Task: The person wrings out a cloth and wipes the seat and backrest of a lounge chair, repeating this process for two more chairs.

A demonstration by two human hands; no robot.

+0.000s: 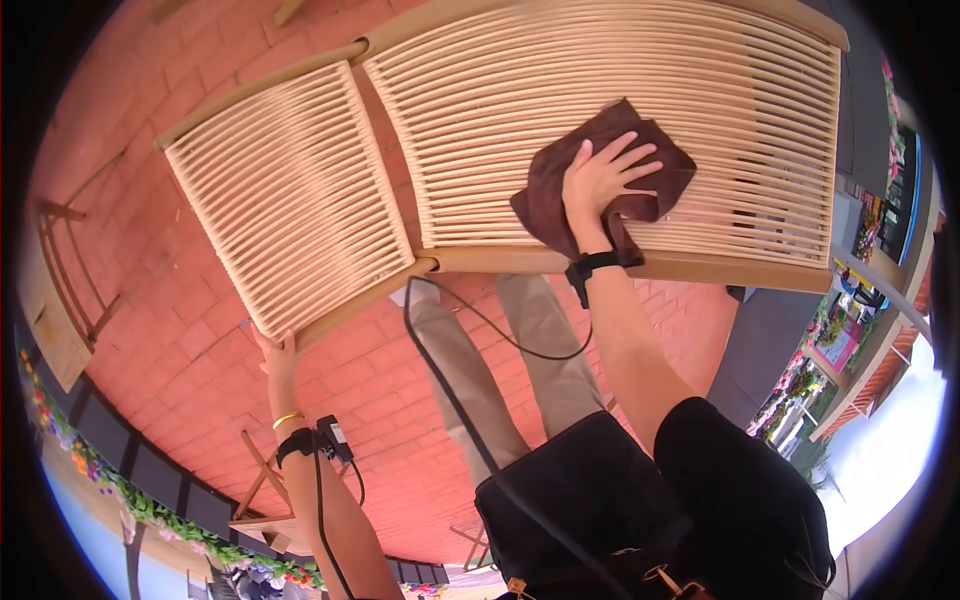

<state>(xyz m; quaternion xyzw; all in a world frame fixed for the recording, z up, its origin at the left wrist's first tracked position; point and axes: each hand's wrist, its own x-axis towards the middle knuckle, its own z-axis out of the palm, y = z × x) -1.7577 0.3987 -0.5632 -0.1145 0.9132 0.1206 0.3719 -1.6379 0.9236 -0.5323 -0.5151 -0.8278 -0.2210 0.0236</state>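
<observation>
The right hand (597,188) lies flat on a dark brown cloth (545,180), its fingers spread apart rather than closed; the cloth is bunched beneath the palm and fans out past the fingertips, probably so that pressure falls across several slats at once. Under the cloth is the long panel of a cream slatted lounger (470,130), which stretches away beyond and to both sides of that hand. The left hand (277,355) is at the near outer corner of the lounger's shorter panel, thumb and fingers against the corner, perhaps to steady it; whether they clamp on it, I cannot tell. Between the hands, the two panels meet at an angle, with a gap at the joint.

The lounger's surface is a row of narrow, closely spaced slats inside a tan frame rail (700,268), darker toward the end right of the right hand. Below it, red brick paving (350,385) shows around the left hand. A black cable (455,388) hangs between the two forearms. Further left of the left hand stands a wooden chair (62,345), and behind that hand flowers (130,500) line dark planters outdoors.
</observation>
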